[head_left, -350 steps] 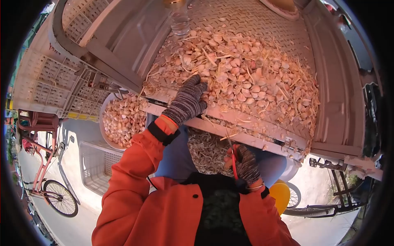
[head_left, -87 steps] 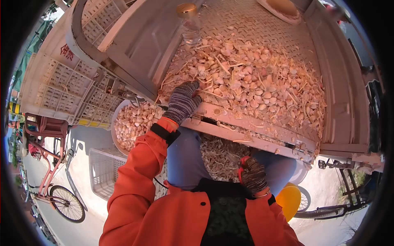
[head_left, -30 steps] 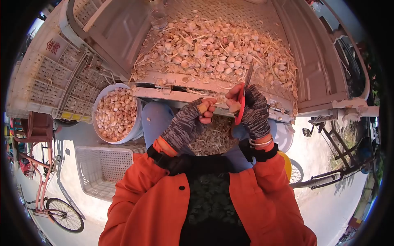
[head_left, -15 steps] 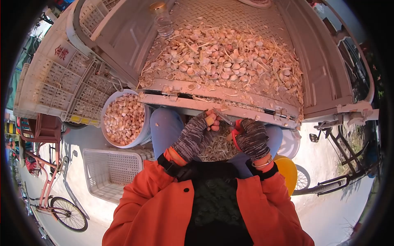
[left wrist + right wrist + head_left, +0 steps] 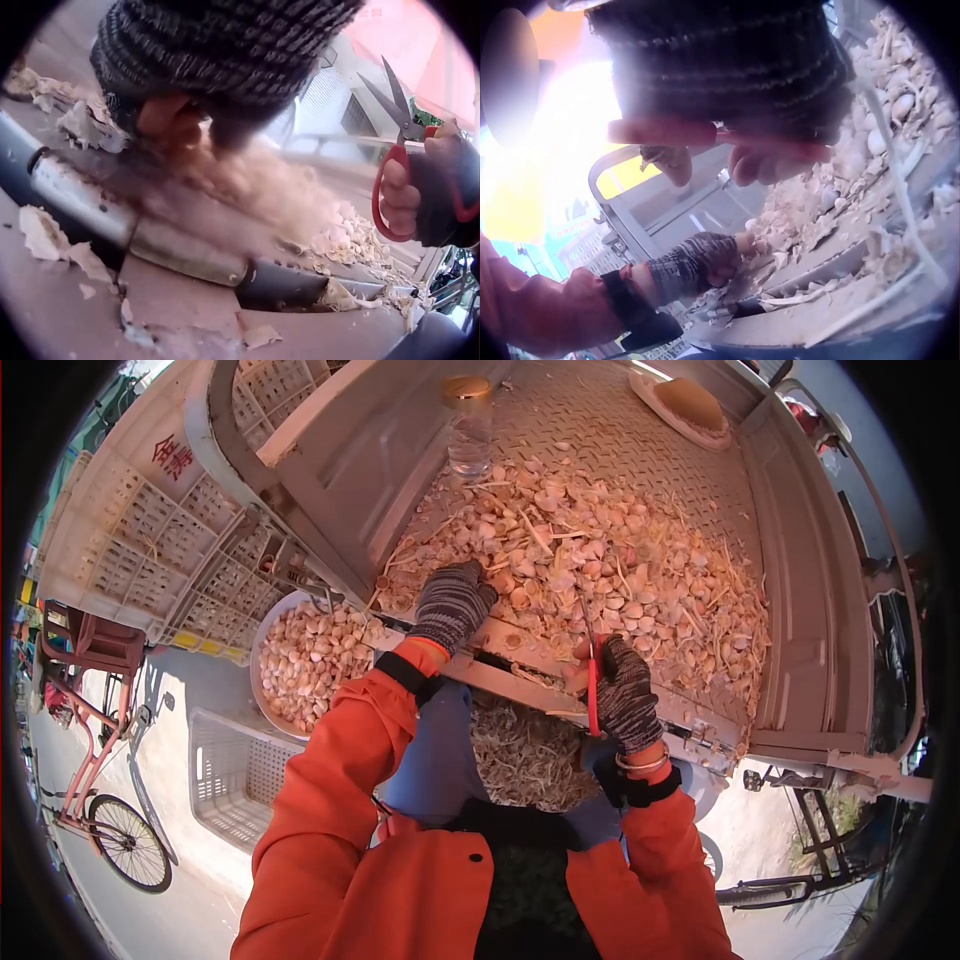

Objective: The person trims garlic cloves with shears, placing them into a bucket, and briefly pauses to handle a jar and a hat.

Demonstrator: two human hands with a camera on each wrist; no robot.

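Left hand (image 5: pixel 452 605) has returned, fingers curled, onto garlic pile (image 5: pixel 600 560) (right hand (image 5: pixel 622 695) still grips scissors (image 5: pixel 592 685)).

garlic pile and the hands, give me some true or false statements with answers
1. The right hand holds red-handled scissors. True.
2. The left hand rests in the bucket of garlic. False: it reaches into the garlic pile on the cart bed.
3. A clear bottle with a gold cap stands at the far edge of the pile. True.
4. The scissors are cutting a stalk. False: their blades point up with nothing between them.
5. Both hands wear knitted gloves. True.
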